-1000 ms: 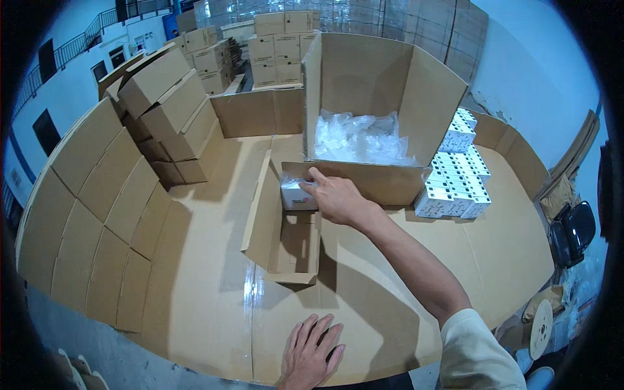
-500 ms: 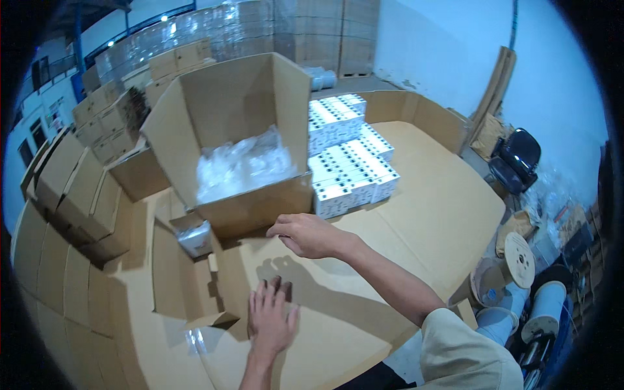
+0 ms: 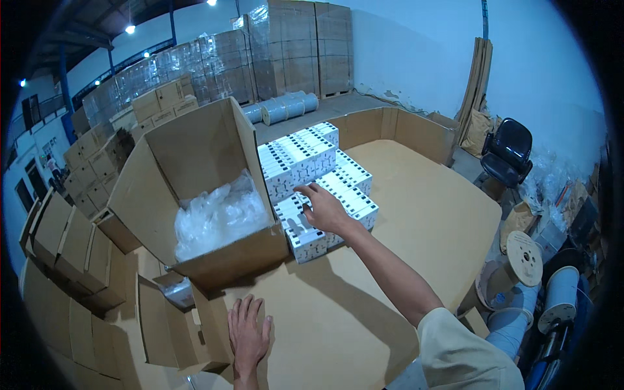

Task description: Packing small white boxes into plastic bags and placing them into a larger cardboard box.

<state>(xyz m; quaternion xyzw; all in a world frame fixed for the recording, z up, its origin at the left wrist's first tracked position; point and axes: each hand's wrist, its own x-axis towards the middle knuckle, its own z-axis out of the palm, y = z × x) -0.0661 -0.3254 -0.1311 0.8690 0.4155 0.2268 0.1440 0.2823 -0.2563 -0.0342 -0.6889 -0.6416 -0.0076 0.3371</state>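
Right hand [image 3: 324, 209] over stacked white boxes [image 3: 315, 166], fingers loosely curled, thumb apart, grasp empty (contact with box tops cannot be told). Boxes on cardboard-covered table [image 3: 422, 240], right of large open carton [image 3: 237, 260] with clear plastic [image 3: 221, 218] inside. Left hand [image 3: 248, 331] palm down on table, fingers slightly spread, just beside small open carton [image 3: 155, 325]; wrapped packet [image 3: 179, 294] at its far end.
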